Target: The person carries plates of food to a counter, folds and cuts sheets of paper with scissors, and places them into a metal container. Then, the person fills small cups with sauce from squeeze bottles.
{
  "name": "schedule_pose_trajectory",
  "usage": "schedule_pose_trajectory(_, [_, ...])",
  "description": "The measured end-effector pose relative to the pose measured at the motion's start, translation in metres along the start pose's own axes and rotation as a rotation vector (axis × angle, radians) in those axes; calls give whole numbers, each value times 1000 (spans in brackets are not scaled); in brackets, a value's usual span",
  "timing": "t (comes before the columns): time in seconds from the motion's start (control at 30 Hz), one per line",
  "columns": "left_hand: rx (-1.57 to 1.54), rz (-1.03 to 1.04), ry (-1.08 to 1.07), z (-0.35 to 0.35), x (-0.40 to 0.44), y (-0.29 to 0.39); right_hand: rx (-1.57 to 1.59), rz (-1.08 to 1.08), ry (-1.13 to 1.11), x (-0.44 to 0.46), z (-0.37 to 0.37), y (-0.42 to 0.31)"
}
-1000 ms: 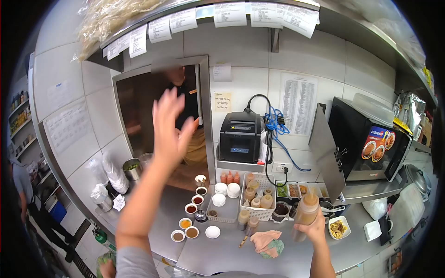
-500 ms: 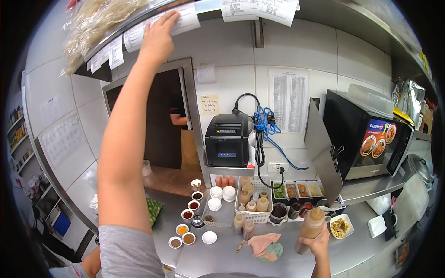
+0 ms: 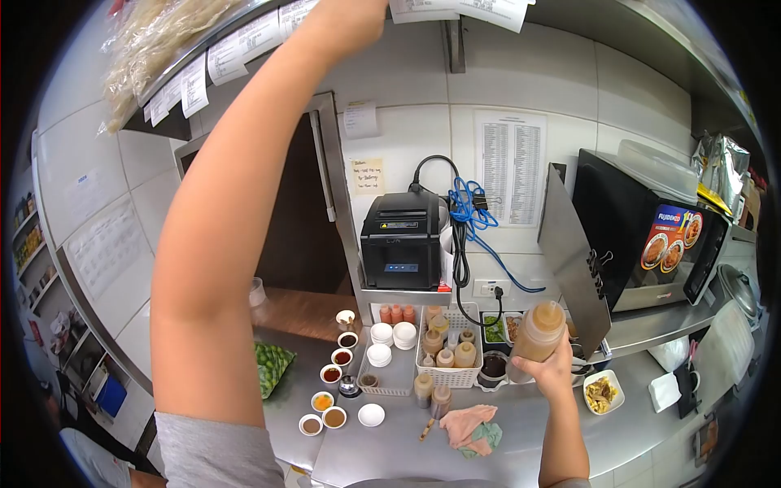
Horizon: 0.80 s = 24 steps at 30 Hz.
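My left hand (image 3: 358, 20) is raised to the overhead rail, close to the printed order slips (image 3: 480, 11). The top edge of the view cuts off its fingers, so I cannot see what they touch. In my right hand (image 3: 550, 371) is a squeeze bottle (image 3: 540, 329) of light brown sauce, tilted a little, with its nozzle up. The hand wraps round the lower part of the bottle, above the steel counter. A white bowl of food (image 3: 603, 393) stands to the right of this hand. Below and to the left lies a pink and green cloth (image 3: 472, 429).
A white basket of sauce bottles (image 3: 451, 376) stands at the back of the counter. Several small sauce cups (image 3: 333, 417) line the left side, near a stack of white bowls (image 3: 380, 355). A receipt printer (image 3: 400, 244) and a microwave (image 3: 643, 236) sit above.
My left hand has moved right along the slips, its fingers leaving the view. My right hand has lifted the squeeze bottle higher. The person beyond the doorway is out of sight.
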<state>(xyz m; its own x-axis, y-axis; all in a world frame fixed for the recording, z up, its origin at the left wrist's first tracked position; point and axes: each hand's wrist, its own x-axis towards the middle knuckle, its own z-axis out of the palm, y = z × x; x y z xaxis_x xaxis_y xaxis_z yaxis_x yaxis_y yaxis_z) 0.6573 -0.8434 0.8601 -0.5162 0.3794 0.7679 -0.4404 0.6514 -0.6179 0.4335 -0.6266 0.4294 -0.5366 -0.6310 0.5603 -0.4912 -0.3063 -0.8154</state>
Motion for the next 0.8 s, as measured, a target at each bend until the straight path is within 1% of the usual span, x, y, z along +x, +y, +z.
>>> schedule_pose_trajectory(0.03, [11,30,-28,6,2,1,22,0,-4,1,3,-1])
schedule_pose_trajectory(0.07, [36,23,11,12,-2,3,43,-1,-8,3,5,-2])
schedule_pose_trajectory(0.17, [-20,-91,26,13,-18,3,6,3,-42,-1,3,-2])
schedule_pose_trajectory(0.27, [15,-178,-16,-4,-33,8,-57,4,-6,-8,-2,7])
schedule_pose_trajectory(0.37, [102,-152,27,-2,-29,-1,-102,25,6,-6,-10,16])
schedule_pose_trajectory(0.4, [204,-61,61,2,-24,-10,-112,37,6,-5,-12,17])
schedule_pose_trajectory(0.5, [137,-72,92,2,3,22,-96,55,52,-6,-14,21])
schedule_pose_trajectory(0.6, [147,152,92,31,26,23,-68,80,39,-8,-15,25])
schedule_pose_trajectory(0.7, [173,103,158,43,20,28,-26,52,41,-13,-18,22])
schedule_pose_trajectory(0.8, [188,-44,137,38,2,35,-47,64,65,-20,-24,23])
